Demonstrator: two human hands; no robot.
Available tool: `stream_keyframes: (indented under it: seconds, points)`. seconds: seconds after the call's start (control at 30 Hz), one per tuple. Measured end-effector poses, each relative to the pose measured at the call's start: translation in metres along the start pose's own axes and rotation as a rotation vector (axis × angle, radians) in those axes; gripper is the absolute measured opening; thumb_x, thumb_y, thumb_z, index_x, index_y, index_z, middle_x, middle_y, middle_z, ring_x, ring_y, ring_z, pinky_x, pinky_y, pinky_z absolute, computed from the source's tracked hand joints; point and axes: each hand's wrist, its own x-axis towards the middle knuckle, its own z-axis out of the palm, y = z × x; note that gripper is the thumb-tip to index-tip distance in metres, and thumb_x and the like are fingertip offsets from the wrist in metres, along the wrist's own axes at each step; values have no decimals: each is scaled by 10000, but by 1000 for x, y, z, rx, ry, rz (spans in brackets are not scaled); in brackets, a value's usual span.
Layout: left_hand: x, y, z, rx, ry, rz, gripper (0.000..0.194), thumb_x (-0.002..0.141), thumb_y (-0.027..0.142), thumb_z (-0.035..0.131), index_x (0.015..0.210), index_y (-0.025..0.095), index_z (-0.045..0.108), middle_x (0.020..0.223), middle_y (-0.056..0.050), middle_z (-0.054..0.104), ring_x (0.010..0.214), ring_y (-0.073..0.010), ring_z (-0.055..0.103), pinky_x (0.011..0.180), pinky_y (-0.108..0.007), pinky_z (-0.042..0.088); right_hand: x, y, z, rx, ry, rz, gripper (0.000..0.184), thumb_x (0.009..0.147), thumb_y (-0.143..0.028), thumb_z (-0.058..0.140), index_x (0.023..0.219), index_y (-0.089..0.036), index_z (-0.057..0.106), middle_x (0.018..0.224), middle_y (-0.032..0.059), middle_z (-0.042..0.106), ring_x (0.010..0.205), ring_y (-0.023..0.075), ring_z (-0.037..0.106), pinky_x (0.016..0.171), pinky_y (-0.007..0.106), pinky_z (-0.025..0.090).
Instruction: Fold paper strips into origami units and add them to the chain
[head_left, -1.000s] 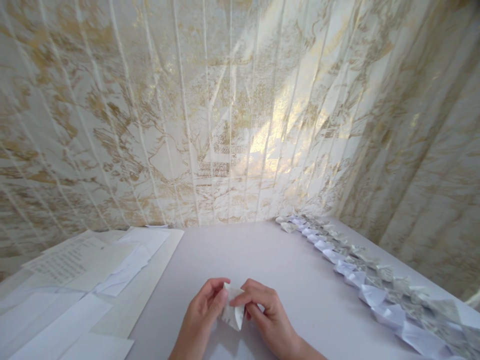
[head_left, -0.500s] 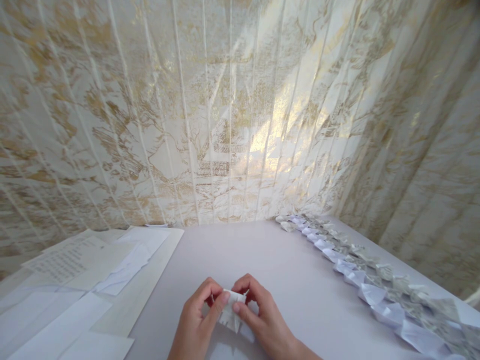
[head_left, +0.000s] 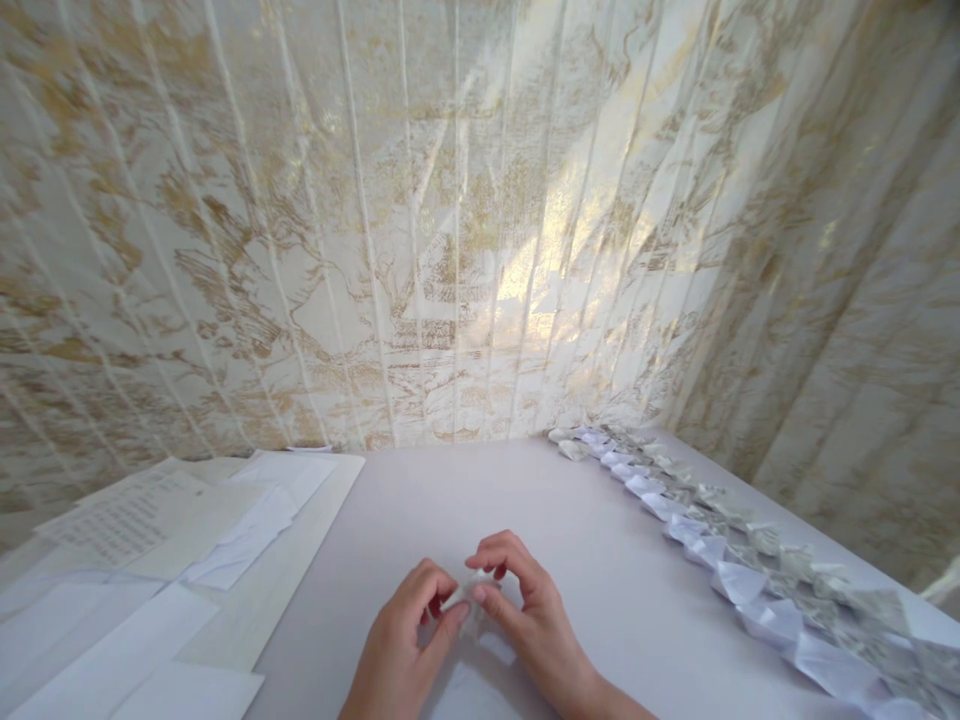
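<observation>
A small folded piece of white paper (head_left: 469, 598) is held between my two hands, low in the middle of the view. My left hand (head_left: 409, 635) pinches its left side between thumb and fingers. On the other side my right hand (head_left: 529, 610) has its thumb on the paper, with the forefinger curved over the top. Much of the paper is covered by the fingers, and its exact folds are blurred. Both hands are just above the pale table (head_left: 450, 500).
Loose sheets of paper (head_left: 150, 630), one with printed lines, overlap on the left. Along the right edge run rows of folded paper pieces (head_left: 705, 545), white and printed grey. A gold-patterned curtain (head_left: 450, 250) hangs behind the table.
The folded paper has been turned and now shows narrower. My right hand has risen slightly, its forefinger lifted and opened more over the paper. The left hand has shifted a little to the right.
</observation>
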Motion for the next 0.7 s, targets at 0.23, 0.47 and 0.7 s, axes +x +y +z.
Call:
stream_keyframes:
  seconds: [0.23,0.47,0.7]
  points:
    - [-1,-3,-1,32,52,-22,206,863,414,574,778,235,517,739,42,529,688,-153,501,679,-246,409,0,-5,-1,39,42,88,205,827,-421,715,740,-237,743,744,15,625,777,197,552,779,313,389]
    - [0,5,-3,-85,102,-1,224,876,461,566,853,244,616,742,31,567,707,-161,538,684,-251,433,2,-3,2,350,83,308,225,747,-420,776,703,-200,762,749,22,597,719,169,512,698,290,380]
    - [1,2,-4,-52,141,115,203,896,376,562,748,238,580,801,27,544,759,-153,546,722,-246,425,-2,0,4,377,65,333,270,737,-463,773,761,-196,745,713,2,561,658,143,460,637,269,352]
